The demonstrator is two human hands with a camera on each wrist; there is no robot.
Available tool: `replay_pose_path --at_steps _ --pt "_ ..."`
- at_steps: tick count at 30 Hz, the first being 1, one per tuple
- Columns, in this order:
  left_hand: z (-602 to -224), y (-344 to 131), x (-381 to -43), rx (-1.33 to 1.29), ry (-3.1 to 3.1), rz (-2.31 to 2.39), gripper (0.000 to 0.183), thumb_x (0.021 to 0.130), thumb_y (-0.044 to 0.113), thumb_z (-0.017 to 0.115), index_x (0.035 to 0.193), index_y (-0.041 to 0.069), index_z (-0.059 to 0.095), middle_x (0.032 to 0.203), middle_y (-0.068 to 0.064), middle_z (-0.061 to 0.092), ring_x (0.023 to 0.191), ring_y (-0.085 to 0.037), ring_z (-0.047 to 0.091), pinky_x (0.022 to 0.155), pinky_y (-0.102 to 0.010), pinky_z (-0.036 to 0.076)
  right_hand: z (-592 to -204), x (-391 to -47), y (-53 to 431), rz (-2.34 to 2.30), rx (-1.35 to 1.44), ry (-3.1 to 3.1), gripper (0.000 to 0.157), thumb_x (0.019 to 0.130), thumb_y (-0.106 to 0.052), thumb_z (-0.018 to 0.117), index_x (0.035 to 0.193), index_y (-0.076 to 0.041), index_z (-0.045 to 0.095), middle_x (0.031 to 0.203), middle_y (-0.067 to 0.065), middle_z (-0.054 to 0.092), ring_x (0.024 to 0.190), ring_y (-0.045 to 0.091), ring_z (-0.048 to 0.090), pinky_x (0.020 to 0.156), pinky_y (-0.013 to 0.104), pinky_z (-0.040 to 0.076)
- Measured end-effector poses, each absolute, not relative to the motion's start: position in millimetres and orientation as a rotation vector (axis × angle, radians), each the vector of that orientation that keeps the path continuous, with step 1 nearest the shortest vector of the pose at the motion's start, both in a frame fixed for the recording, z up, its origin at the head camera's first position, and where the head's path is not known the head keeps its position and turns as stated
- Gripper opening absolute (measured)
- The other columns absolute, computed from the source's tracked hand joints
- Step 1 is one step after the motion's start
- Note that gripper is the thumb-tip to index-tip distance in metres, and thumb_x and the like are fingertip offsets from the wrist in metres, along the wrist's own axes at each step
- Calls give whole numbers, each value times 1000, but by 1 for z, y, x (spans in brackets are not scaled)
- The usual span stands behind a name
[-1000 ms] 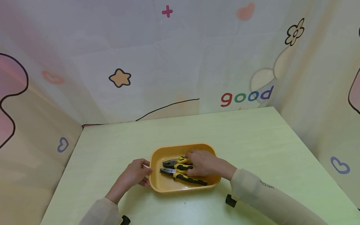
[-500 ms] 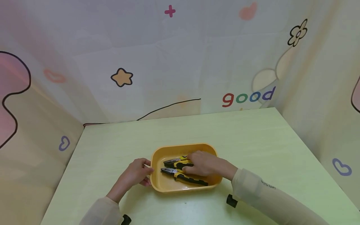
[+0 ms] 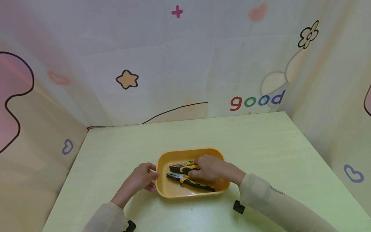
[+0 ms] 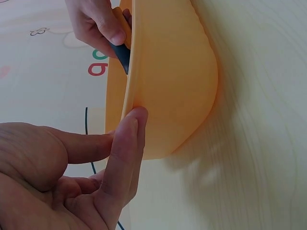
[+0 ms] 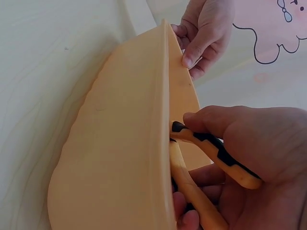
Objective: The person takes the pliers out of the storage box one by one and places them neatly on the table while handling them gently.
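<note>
A shallow yellow tray (image 3: 192, 196) sits on the table with pliers inside. My left hand (image 3: 141, 176) pinches its left rim, thumb inside and fingers outside, as the left wrist view shows. My right hand (image 3: 211, 167) reaches into the tray and grips the yellow-and-black handles of the middle pliers (image 3: 189, 169). In the right wrist view the thumb lies on one handle (image 5: 218, 152) and fingers curl by the other. In front, another pair of pliers (image 3: 192, 184) lies loose, jaws pointing left. Behind the gripped pair, a yellow-and-silver tool (image 3: 189, 163) is mostly hidden by the hand.
The pale green table (image 3: 116, 145) surrounds the tray on every side. Printed cloth (image 3: 174, 64) hangs at the back and both sides. A black piece (image 3: 239, 207) shows under the right sleeve, another (image 3: 131, 226) by the left sleeve.
My right thumb has shifted left over the middle pliers' handles, covering more of them. The left hand keeps its pinch on the rim. The whole view has drifted slightly.
</note>
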State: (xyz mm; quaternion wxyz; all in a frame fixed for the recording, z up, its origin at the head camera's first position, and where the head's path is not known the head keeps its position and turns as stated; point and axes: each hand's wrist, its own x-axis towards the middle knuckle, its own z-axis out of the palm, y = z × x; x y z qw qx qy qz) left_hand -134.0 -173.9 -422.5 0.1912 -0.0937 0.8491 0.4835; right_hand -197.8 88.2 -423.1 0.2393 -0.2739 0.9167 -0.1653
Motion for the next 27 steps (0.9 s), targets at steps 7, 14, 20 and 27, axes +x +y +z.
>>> replay_pose_path --at_steps 7,14,20,27 --pt "-420 -172 -134 -259 2398 1336 26 98 0 64 121 -11 57 86 -14 68 54 -18 65 53 -31 61 -423 -198 92 -501 -761 2483 33 98 -44 66 96 -11 66 75 1 58 66 13 51 59 26 40" --pt "-420 -172 -134 -258 2401 1341 28 98 -1 64 122 -12 56 87 -15 69 53 -18 65 53 -31 61 -422 -198 94 -504 -780 2479 34 98 -43 68 96 -10 67 75 0 59 65 11 51 58 25 40" --pt "-422 -172 -134 -250 2407 1340 28 98 0 64 123 -12 56 88 -16 69 53 -18 65 53 -31 61 -417 -197 97 -523 -779 2475 32 99 -43 67 94 -11 66 75 0 59 66 12 51 58 26 39" --pt "-422 -172 -134 -240 2407 1348 26 98 -1 64 121 -11 56 85 -16 69 53 -18 66 53 -31 61 -412 -197 101 -537 -802 2483 32 101 -42 66 91 -12 65 73 -1 57 63 12 49 57 25 38"
